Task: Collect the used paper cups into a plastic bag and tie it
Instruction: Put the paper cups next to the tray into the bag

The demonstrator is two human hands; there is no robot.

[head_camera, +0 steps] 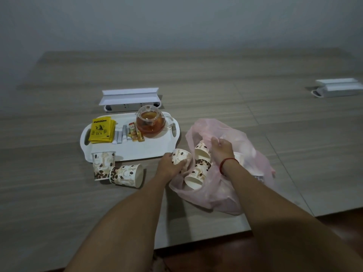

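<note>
Wood-grain table (pixel 59 193): bean-printed paper cup (pixel 181 157), likely light, crushable, gripped round wall by left hand (pixel 170 167); limp pink plastic bag (pixel 225 195) rim pinched by right hand (pixel 222 150).

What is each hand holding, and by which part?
The left hand grips a paper cup round its side, at the mouth of the bag. The right hand pinches the bag's rim.

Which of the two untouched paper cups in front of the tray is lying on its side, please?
The cup nearer the left hand, mouth facing it; the other cup stands upright by the tray.
</note>
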